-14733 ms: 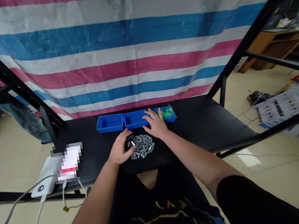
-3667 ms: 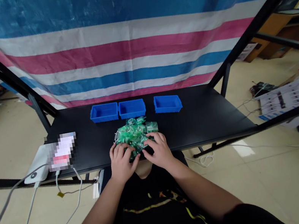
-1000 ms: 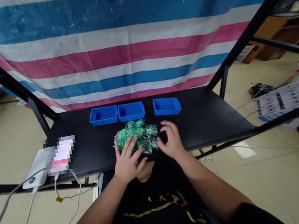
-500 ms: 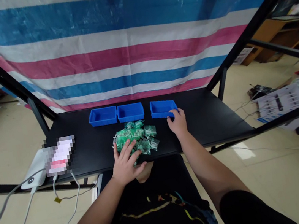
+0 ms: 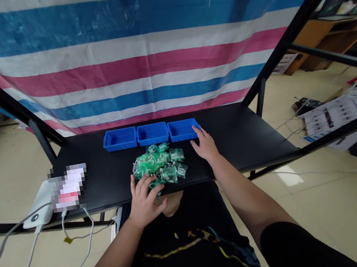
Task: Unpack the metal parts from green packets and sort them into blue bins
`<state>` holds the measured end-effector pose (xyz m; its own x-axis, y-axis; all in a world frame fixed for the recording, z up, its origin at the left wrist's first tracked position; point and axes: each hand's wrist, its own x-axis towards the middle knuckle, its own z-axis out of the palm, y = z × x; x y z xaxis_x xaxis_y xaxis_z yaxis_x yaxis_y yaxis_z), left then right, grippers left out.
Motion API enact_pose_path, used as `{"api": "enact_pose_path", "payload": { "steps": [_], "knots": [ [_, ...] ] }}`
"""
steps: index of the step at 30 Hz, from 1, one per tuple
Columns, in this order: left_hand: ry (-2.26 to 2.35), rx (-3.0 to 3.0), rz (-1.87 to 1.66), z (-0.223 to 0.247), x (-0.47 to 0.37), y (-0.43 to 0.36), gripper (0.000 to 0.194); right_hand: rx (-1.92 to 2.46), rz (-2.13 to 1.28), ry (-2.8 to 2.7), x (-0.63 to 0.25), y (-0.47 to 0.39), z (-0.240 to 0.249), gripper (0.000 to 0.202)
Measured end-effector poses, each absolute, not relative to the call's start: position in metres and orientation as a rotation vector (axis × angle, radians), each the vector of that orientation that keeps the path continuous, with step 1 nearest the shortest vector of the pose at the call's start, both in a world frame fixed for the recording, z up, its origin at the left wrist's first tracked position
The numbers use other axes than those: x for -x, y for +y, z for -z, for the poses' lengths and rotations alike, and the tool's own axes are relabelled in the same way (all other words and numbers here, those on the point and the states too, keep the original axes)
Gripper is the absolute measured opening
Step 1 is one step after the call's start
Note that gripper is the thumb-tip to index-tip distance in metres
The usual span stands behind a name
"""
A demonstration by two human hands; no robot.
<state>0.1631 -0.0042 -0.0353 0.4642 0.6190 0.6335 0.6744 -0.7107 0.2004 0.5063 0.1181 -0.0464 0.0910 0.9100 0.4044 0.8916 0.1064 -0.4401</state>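
Shifted left: right blue bin [image 5: 183, 130], just beside middle blue bin [image 5: 152, 134], row of 3 formed; right hand [image 5: 206, 146], unclenched, touched its rim; left hand [image 5: 144, 202], spread, clasped nothing visible; green packets [image 5: 151, 161] lay heaped, unbinned.

We see a messy heap of shiny green packets [image 5: 156, 161]; just behind it, three open blue boxes [image 5: 153, 139] stand side by side in a row.

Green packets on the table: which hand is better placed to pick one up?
Probably the left hand: it lies over the near-left edge of the green packets, while the right hand is at the rightmost blue bin.
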Motion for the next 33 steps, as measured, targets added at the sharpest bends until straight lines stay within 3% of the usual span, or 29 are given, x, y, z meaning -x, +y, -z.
{"api": "enact_pose_path", "payload": {
  "steps": [4, 10, 16, 18, 22, 27, 33],
  "knots": [
    [-1.259, 2.581, 1.112, 0.043, -0.154, -0.013, 0.034, 1.732, 0.025, -1.6, -0.505, 0.112, 0.043, 0.065],
    [-1.377, 2.592, 1.094, 0.05, -0.145, -0.025, 0.018, 1.586, 0.16, -1.447, -0.48, 0.062, 0.033, 0.024],
    [-1.391, 2.515, 1.19, 0.048, -0.131, -0.037, 0.013, 1.469, 0.066, -1.445, -0.444, 0.0, 0.025, 0.008],
    [-1.382, 2.507, 1.301, 0.044, -0.128, -0.04, 0.016, 1.412, -0.093, -1.543, -0.429, -0.019, 0.021, 0.014],
    [-1.387, 2.603, 1.592, 0.026, -0.142, -0.037, 0.016, 1.157, -0.584, -1.893, -0.393, -0.039, 0.005, 0.06],
    [-1.471, 2.68, 1.786, 0.011, -0.17, -0.02, 0.019, 1.079, -0.808, -2.021, -0.377, -0.023, -0.016, 0.017],
    [-1.208, 2.808, 1.75, 0.038, -0.155, -0.041, 0.016, 1.284, -0.849, -1.99, -0.414, -0.005, -0.016, 0.025]
  ]
}}
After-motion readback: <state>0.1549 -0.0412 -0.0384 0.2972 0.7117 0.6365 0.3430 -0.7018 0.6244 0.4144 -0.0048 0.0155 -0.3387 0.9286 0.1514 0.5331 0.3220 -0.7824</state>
